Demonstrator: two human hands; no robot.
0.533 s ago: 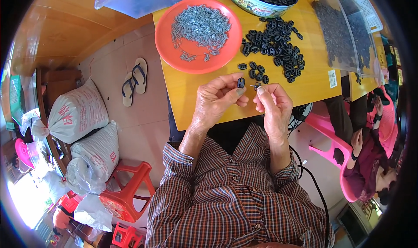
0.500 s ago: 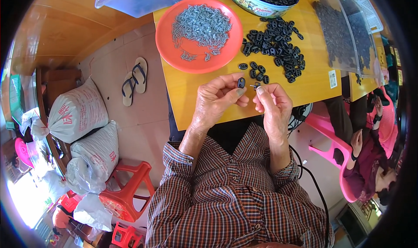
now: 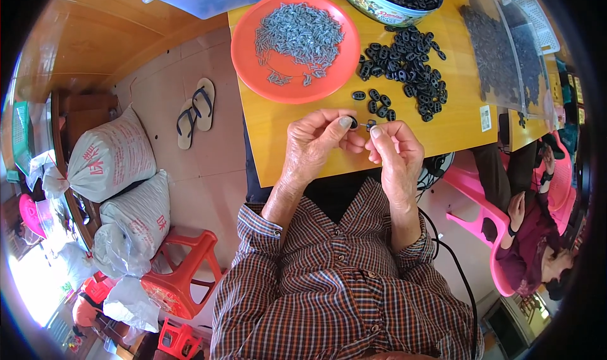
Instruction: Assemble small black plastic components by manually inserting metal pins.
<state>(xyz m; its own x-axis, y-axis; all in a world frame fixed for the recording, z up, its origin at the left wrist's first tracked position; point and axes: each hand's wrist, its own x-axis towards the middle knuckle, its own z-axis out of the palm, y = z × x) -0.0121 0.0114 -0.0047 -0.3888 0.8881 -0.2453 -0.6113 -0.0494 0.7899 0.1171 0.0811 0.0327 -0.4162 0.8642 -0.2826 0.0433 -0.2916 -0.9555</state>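
Observation:
Above the table's near edge, my left hand (image 3: 308, 146) pinches a black oval two-hole piece (image 3: 353, 123) between thumb and fingers; the thumb covers part of it. Close beside it, my right hand (image 3: 398, 157) is closed on a small black piece with a metal pin (image 3: 370, 124). Whether the two pieces touch, I cannot tell. Just beyond my fingers lie several loose black oval pieces (image 3: 381, 104), with a larger pile of them (image 3: 408, 62) behind. To the left, an orange-red plate (image 3: 250, 69) bears a heap of small silvery pins (image 3: 297, 34).
A round tin (image 3: 384, 4) full of black pieces stands at the back, beside a clear plastic box (image 3: 515, 56) of dark parts. Left are white sacks (image 3: 112, 154), a red stool (image 3: 183, 274) and flip-flops (image 3: 202, 104). Another person (image 3: 528, 246) sits at right on a pink chair.
My left hand's piece has turned, its face now less visible, and has come closer to the piece in my right hand. The whole view has shifted slightly.

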